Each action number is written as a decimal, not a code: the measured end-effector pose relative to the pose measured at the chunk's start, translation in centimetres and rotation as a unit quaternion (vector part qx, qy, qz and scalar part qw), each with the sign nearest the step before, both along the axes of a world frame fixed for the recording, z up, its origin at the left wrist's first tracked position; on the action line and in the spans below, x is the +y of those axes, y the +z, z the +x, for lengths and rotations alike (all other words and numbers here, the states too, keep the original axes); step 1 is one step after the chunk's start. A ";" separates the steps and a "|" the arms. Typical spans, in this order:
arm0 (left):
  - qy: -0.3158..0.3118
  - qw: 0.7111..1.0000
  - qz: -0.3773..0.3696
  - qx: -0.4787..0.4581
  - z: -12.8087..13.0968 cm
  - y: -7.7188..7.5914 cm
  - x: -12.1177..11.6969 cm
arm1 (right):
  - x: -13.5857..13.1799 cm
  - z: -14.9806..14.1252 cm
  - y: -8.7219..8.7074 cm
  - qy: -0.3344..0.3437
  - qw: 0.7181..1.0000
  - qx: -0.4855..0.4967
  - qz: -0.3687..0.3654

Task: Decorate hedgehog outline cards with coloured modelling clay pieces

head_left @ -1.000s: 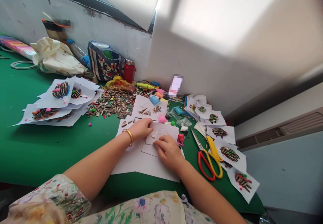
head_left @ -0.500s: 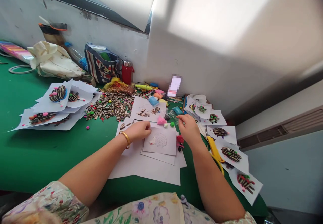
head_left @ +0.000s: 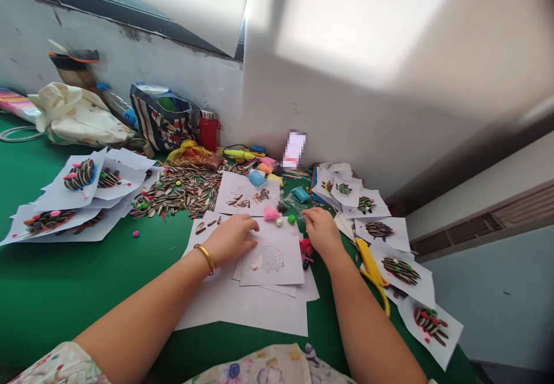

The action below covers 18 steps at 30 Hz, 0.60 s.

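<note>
My left hand, a gold bangle on its wrist, rests at the left edge of a paper with a hedgehog drawing; its fingers are slightly apart. That paper tops several white sheets. My right hand hovers right of the drawing, fingers curled with the tips together; whatever they may hold is too small to make out. Close to it are a green clay ball, a whitish ball, a pink clay lump and red clay. Behind lies a sheet with sunflower seeds.
A pile of sunflower seeds spreads at the back left. Finished seed pictures lie in a left stack and a right row. A yellow tool is beside my right forearm. A red flask and bags stand by the wall.
My left hand's fingers have loosened from a closed pinch and spread at the drawing's edge. My right hand stays curled in nearly the same place. The view has shifted slightly.
</note>
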<state>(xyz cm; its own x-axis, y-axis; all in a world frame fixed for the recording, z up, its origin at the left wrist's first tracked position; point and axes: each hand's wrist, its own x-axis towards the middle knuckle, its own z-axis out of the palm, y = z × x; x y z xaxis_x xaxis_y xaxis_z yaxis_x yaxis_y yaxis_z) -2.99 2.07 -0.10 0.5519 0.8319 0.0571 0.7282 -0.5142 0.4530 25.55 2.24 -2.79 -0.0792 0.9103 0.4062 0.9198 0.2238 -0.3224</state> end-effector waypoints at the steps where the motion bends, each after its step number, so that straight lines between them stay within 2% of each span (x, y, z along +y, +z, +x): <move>1: -0.016 1.000 0.012 -0.011 0.2 -0.2 0.0 | 0.1 -0.5 0.1 0.011 1.000 -0.004 -0.004; 5: -0.068 0.996 0.054 -0.018 0.7 -0.9 0.1 | 1.2 -2.8 1.1 0.014 0.998 -0.041 -0.041; 7: -0.087 0.994 0.072 -0.006 0.8 -1.0 0.1 | 2.2 -3.8 2.0 -0.017 0.994 -0.067 -0.080; 10: -0.083 0.992 0.092 0.020 0.8 -0.9 0.0 | 4.0 -5.2 2.9 -0.050 0.982 -0.104 -0.153; 14: -0.057 0.991 0.109 0.055 0.6 -0.9 -0.4 | 5.8 -6.4 2.6 -0.052 0.977 -0.100 -0.180; 18: -0.035 0.992 0.111 0.058 0.3 -0.9 -0.5 | 6.5 -6.2 1.6 -0.050 0.981 -0.062 -0.179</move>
